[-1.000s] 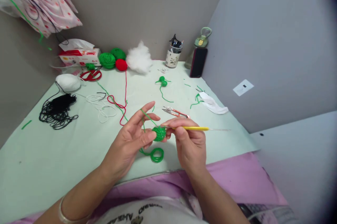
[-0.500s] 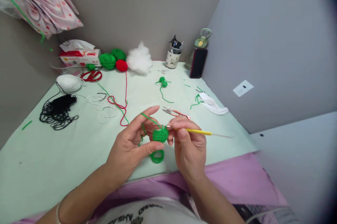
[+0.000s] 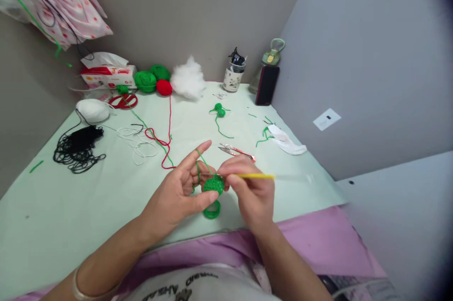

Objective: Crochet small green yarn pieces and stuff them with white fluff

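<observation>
My left hand (image 3: 179, 190) pinches a small green crochet piece (image 3: 213, 185) between thumb and fingers. Green yarn runs over its raised index finger and winds round the other fingers. In my right hand (image 3: 249, 190) is a crochet hook (image 3: 257, 176) with a yellow handle, held like a pen. Its tip is at the piece's upper edge, partly hidden by my fingers; its far end is smeared by motion. Just below the piece lies a green ring-shaped coil (image 3: 211, 210) on the table. Beyond my right hand rest small thread snips (image 3: 236, 152).
Along the back stand a tissue box (image 3: 109, 77), green yarn balls (image 3: 145, 82), a red yarn ball (image 3: 164, 87), white stuffing (image 3: 188, 79), a cup (image 3: 233, 77) and a phone (image 3: 267, 85). Red-handled scissors (image 3: 123, 101) and tangled black yarn (image 3: 79, 147) lie left. A wall rises on the right.
The green piece has tilted and shifted slightly left and down. My right hand has moved a little left with the hook, whose tip is now nearer my left fingers.
</observation>
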Available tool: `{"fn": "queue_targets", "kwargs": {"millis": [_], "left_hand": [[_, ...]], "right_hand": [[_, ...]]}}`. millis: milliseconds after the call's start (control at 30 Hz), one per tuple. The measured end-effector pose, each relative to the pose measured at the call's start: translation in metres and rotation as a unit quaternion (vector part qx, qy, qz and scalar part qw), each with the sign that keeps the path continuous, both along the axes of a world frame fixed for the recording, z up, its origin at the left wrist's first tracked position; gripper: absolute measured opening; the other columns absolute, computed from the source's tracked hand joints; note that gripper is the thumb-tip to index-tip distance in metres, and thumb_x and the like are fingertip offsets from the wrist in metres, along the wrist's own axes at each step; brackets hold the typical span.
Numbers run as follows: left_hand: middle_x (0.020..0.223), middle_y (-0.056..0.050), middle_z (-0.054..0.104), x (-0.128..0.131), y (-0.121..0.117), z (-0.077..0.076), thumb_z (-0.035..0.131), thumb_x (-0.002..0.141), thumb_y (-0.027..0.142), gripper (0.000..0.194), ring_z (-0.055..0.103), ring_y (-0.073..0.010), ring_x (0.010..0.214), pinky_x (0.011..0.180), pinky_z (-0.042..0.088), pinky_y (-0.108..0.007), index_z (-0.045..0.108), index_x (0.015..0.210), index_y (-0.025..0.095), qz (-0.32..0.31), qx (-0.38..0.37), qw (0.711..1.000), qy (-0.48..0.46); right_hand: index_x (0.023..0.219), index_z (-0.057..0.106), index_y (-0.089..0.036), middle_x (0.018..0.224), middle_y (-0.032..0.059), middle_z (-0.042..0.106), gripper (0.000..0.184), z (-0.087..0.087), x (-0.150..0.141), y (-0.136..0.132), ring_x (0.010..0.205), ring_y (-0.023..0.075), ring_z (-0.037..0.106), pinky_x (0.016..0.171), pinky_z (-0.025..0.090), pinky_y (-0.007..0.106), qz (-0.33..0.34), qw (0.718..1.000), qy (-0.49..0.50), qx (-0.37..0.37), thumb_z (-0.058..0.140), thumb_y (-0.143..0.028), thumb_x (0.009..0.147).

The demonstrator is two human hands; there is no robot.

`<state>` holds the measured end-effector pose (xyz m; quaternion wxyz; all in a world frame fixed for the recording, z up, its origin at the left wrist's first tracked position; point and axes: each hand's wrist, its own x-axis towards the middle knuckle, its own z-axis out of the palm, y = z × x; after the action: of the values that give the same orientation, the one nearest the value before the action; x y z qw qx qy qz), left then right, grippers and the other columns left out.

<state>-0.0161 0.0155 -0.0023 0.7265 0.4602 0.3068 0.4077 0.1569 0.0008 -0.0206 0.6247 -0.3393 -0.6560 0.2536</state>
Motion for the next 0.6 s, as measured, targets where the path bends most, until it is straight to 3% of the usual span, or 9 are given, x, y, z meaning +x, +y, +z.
{"fn": "queue_targets", "kwargs": {"millis": [67,133,300,600], "left_hand": [[0.101,-0.001,0.067,0.001,-0.001,0.001,0.090,0.081,0.023,0.093,0.064,-0.0160,0.091,0.080,0.054,-0.027,0.045,0.162,0.028,0.016,-0.013,1.000,0.002],[0.101,0.000,0.066,0.002,-0.003,0.002,0.090,0.081,0.023,0.087,0.063,-0.0149,0.089,0.075,0.052,-0.025,0.050,0.159,0.028,0.014,-0.037,0.999,-0.015],[0.110,-0.003,0.070,0.002,-0.003,0.005,0.086,0.085,0.028,0.083,0.067,-0.0169,0.092,0.083,0.055,-0.031,0.049,0.159,0.031,-0.025,-0.089,0.993,-0.072],[0.097,0.000,0.064,-0.008,0.006,0.003,0.084,0.083,0.029,0.056,0.064,-0.0127,0.080,0.073,0.050,-0.024,0.074,0.138,0.028,-0.026,-0.087,0.992,-0.088]], "right_hand": [[0.127,0.076,-0.028,0.107,0.0077,0.074,0.032,-0.004,0.001,-0.005,0.094,0.0197,0.073,0.075,0.064,0.034,-0.098,0.982,-0.122,0.105,0.063,-0.014,0.102],[0.136,0.073,-0.031,0.110,0.0078,0.074,0.041,-0.007,0.001,-0.008,0.096,0.0213,0.073,0.074,0.064,0.035,-0.147,0.962,-0.134,0.184,0.063,-0.013,0.101],[0.122,0.080,-0.034,0.104,0.0050,0.076,0.031,-0.001,0.002,-0.003,0.095,0.0195,0.073,0.077,0.064,0.035,-0.020,0.998,0.003,0.054,0.064,-0.015,0.102],[0.102,0.084,-0.028,0.093,0.0029,0.078,0.014,0.005,0.013,-0.001,0.071,0.0138,0.073,0.066,0.063,0.029,0.049,0.973,0.206,-0.097,0.070,-0.029,0.101]]}}
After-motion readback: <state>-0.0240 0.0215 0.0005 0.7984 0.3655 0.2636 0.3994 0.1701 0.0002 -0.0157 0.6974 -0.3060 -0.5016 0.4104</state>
